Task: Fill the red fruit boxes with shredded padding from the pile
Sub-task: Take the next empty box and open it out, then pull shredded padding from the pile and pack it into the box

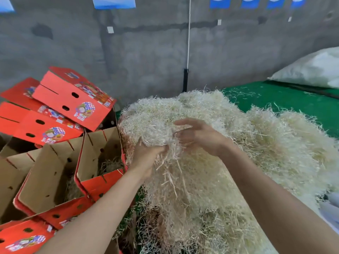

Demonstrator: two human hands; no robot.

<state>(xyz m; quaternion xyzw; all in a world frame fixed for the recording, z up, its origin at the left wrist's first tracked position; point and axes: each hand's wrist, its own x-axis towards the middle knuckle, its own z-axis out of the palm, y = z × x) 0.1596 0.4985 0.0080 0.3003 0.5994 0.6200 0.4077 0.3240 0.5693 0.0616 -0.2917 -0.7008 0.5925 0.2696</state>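
Forearms (102, 204) stretch over the shredded padding (201, 180); left hand (146, 154) and right hand (200, 138) both clutch a tuft, apparently gathering; next comes lifting it leftward into the open red box (99, 143).

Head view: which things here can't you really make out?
All in the head view:
- Left hand: fingertips buried in the shredded padding.
- Right hand: blurred, so whether it pinches strands is unclear.
- Open box: floor hidden by its own walls.
- White sack: cut off by the right edge.
- Red box labels: too small.
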